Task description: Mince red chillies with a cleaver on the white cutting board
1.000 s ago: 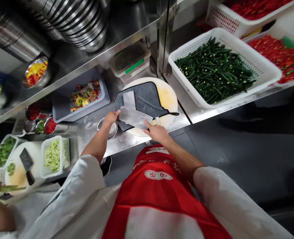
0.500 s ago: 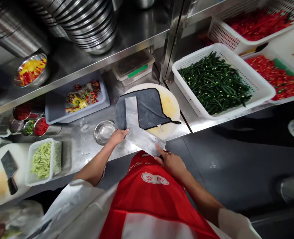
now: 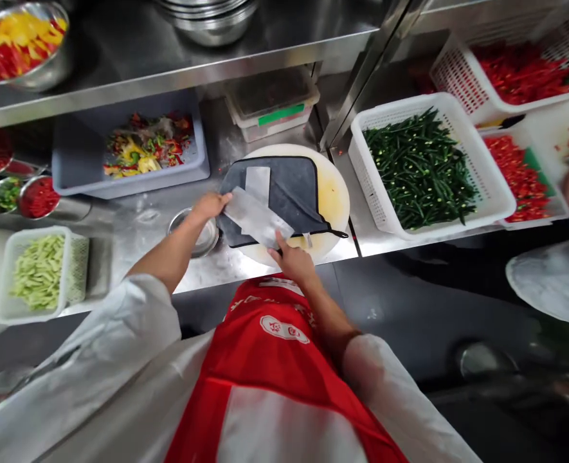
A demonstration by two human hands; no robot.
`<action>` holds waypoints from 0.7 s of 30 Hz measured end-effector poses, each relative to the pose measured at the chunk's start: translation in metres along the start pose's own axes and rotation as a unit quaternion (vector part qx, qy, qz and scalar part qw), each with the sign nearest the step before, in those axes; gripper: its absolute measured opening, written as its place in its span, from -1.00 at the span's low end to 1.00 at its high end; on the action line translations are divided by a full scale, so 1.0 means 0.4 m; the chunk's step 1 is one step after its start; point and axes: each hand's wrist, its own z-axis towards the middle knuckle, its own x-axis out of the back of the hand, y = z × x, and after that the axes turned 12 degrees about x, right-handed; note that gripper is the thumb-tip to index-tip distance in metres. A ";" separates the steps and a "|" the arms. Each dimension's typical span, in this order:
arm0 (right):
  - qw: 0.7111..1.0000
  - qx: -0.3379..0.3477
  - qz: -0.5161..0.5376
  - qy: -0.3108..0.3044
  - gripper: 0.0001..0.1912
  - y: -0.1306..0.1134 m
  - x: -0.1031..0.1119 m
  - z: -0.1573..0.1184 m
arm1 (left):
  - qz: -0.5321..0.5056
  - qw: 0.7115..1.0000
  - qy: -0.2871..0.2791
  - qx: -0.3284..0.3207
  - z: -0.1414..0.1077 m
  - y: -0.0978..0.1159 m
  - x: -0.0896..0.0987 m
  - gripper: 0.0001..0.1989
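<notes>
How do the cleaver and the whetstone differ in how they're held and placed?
The right hand holds the cleaver at its near end and the left hand touches its far end; the whetstone lies on the dark gray cloth. The cleaver slants across the view, while the whetstone points almost straight away from the person. The cleaver hides part of the whetstone. Both show flat, pale faces.

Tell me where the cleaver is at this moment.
In the head view, the cleaver is just left of centre, held between the left hand and the right hand, over the grey cloth on the round cutting board.
</notes>
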 end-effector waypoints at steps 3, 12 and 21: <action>1.000 -0.009 0.012 -0.022 -0.27 -0.003 -0.017 -0.024 | 0.032 0.998 -0.044 -0.009 -0.019 -0.011 -0.011 -0.46; 0.999 -0.037 0.018 -0.003 -0.27 0.002 -0.024 0.004 | 0.041 0.998 -0.030 -0.029 0.004 -0.007 -0.005 -0.46; 1.000 -0.024 0.016 0.004 -0.25 -0.007 -0.027 0.005 | -0.077 0.996 -0.045 -0.023 0.014 -0.009 -0.003 -0.50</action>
